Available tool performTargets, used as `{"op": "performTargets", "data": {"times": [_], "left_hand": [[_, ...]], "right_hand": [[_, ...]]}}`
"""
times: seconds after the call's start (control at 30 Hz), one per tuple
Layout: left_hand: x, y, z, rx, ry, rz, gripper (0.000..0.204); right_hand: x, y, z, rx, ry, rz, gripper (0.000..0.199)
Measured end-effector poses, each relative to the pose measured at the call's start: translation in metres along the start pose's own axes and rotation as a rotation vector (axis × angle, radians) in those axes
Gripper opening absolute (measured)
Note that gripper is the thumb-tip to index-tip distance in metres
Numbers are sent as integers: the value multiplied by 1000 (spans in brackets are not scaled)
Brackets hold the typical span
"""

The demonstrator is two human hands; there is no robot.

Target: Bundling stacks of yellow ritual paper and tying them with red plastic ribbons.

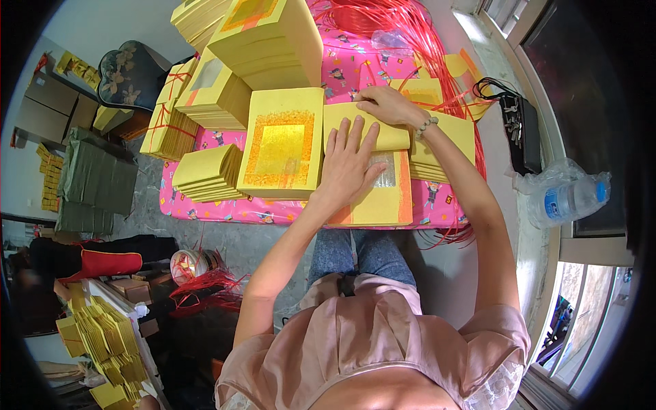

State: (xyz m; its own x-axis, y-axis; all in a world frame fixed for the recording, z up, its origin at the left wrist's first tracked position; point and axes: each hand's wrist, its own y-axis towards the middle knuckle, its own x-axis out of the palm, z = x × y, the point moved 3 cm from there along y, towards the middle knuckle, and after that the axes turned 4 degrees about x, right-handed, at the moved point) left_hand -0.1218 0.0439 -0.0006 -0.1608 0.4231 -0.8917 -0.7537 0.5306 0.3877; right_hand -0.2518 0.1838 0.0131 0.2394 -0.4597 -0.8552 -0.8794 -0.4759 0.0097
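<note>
A yellow paper sheet is folded over on top of a stack of yellow paper with a silver patch and orange edge. My left hand lies flat across the fold, fingers spread and pointing away from me. At the fold's far edge, my right hand bends its fingers down onto the paper, its fingertips partly hidden. Left of my hands stands a thick stack of yellow paper whose top sheet bears an orange-bordered gold square. Folded yellow sheets lie beside that stack.
Tall yellow paper stacks rise at the back left of the pink patterned table cover. Bundles tied with red string stand farther left. Red plastic strands trail down the right. A plastic bottle and black bag lie near the window.
</note>
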Motion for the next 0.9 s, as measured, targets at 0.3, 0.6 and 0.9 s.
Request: {"op": "performTargets", "data": {"times": [0.3, 0.6, 0.9], "left_hand": [[1, 0, -1, 7, -17, -20, 73], [1, -1, -1, 15, -42, -43, 75], [2, -1, -1, 20, -35, -50, 74]], "right_hand": [[-1, -4, -4, -40, 61, 50, 29], [-3, 3, -1, -25, 83, -21, 30], [-2, 2, -6, -42, 68, -54, 33]]}}
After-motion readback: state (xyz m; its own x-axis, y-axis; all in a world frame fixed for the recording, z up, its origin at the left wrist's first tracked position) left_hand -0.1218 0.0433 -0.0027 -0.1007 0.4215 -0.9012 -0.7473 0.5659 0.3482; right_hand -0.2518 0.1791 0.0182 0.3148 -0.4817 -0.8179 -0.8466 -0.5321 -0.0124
